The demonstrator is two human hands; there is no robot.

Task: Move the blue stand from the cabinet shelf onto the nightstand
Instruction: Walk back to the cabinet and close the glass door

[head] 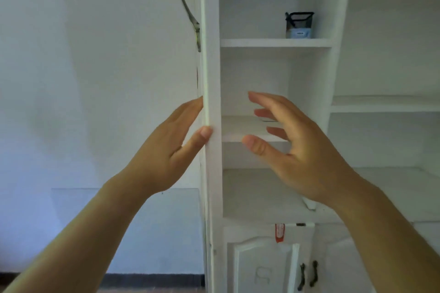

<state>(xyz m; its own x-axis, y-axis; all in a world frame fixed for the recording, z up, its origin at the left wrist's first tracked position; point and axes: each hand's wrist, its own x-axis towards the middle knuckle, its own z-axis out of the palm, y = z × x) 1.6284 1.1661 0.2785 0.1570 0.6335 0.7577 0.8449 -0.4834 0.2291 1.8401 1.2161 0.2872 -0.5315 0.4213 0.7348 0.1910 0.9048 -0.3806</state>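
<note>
— Where do we find the blue stand [299,25]?

— Upper right of centre in the frame, on the higher cabinet shelf [276,43], toward that shelf's right end. It has a dark upper frame over a pale blue base, and it seems to stand upright, taller than wide, though it is small and a little blurred.

— And our hands?

— Both are lower in the frame. Our left hand [173,147] rests on the front edge of the cabinet's left upright [212,78], fingers spread behind the edge and thumb on its face, clamped on nothing we need to carry. Our right hand [292,147] hangs open in front of the shelf below, fingers apart and loosely curled, holding nothing.

— So which way does the stand lie from us?

— Up and slightly to the right of our right hand, one shelf level higher. From our left hand it is well apart, up and across the whole compartment.

— Then the right hand is nearer?

— Clearly. We judge it the one to reach up. The nightstand is not in view.
</note>
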